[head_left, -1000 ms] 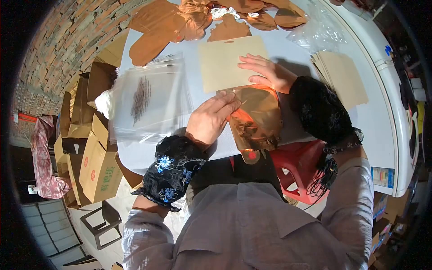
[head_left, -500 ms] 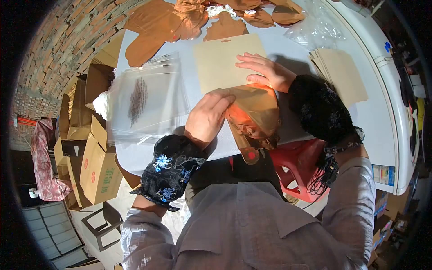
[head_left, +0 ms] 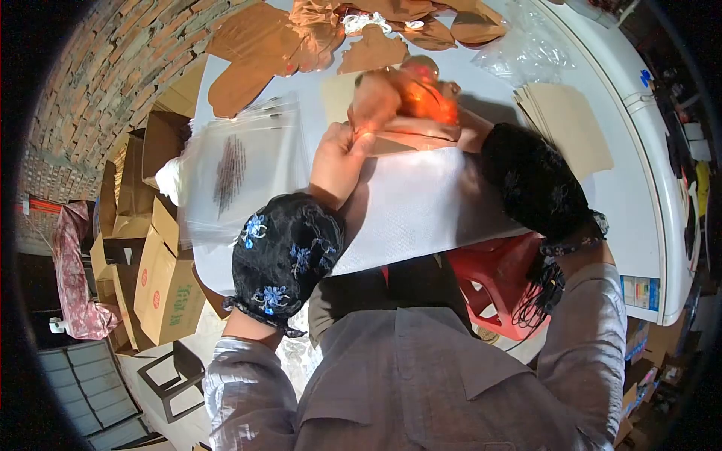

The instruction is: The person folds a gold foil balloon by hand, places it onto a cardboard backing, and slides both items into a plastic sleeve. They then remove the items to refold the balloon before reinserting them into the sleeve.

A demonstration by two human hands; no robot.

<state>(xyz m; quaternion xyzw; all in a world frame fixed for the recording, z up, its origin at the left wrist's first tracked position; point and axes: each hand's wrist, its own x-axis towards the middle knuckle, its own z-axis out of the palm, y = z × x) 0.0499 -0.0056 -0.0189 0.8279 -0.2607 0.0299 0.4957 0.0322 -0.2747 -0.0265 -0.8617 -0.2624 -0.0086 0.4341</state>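
Note:
A copper-brown foil balloon point(head_left: 425, 101), crumpled and smeared by motion, lies folded over the beige card point(head_left: 336, 94), with glowing orange reflections on it. My left hand point(head_left: 340, 154) pinches the near left edge of the balloon between thumb and fingers. At the opposite side, my right hand point(head_left: 474, 134) is against the balloon, its fingers blurred and partly covered. To the left of my left hand lies a stack of clear plastic bags point(head_left: 263, 169) with a dark printed patch.
More flat brown foil balloons point(head_left: 256, 56) and white ribbon point(head_left: 367, 23) lie along the table's far side. A beige card stack point(head_left: 564, 124) and clear plastic wrap point(head_left: 526, 49) are at right. Cardboard boxes point(head_left: 165, 278) stand left; a red stool point(head_left: 496, 282) is below the table edge.
The foil balloon's near part, which hung past my hands toward me, has been flipped away over the card. My left hand has moved slightly left and now pinches its edge.

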